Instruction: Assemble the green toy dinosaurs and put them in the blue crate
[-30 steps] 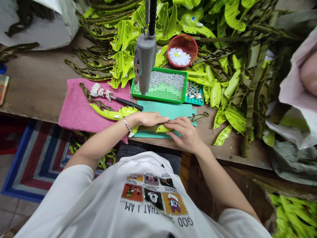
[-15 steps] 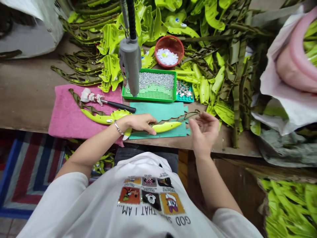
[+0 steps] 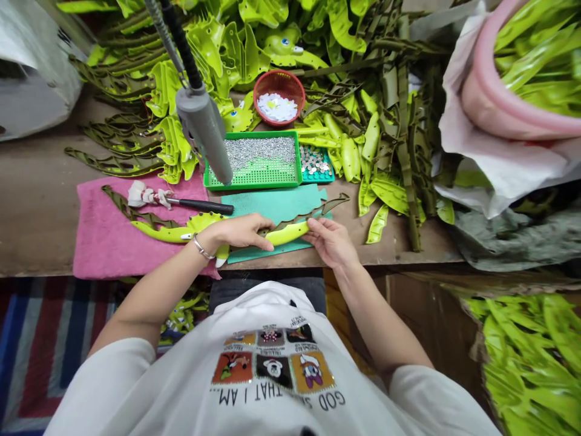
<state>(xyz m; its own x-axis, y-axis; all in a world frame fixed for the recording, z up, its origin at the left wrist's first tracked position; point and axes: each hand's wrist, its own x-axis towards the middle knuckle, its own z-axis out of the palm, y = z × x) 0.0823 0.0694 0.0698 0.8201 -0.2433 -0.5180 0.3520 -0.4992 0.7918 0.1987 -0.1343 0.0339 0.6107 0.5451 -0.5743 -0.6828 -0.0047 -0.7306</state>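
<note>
My left hand (image 3: 239, 231) lies over the middle of a long lime-green plastic toy part (image 3: 285, 233) that rests on a teal mat (image 3: 281, 209) at the bench's front edge, fingers curled down on it. My right hand (image 3: 330, 241) grips the same part's right end between thumb and fingers. A dark olive spiked strip (image 3: 318, 209) runs along the part's upper edge. Another lime-green piece (image 3: 167, 231) extends left onto a pink towel (image 3: 106, 233).
A grey hanging power tool (image 3: 204, 130) dangles over a green tray of small screws (image 3: 254, 160). A red basket of white discs (image 3: 278, 98) and heaps of green and olive parts (image 3: 381, 121) fill the back. A black-handled tool (image 3: 190, 204) lies on the towel.
My right hand first lifted off the part and opened in the air, then came back and closed on the part's right end. The view swung right; my left hand stayed on the part.
</note>
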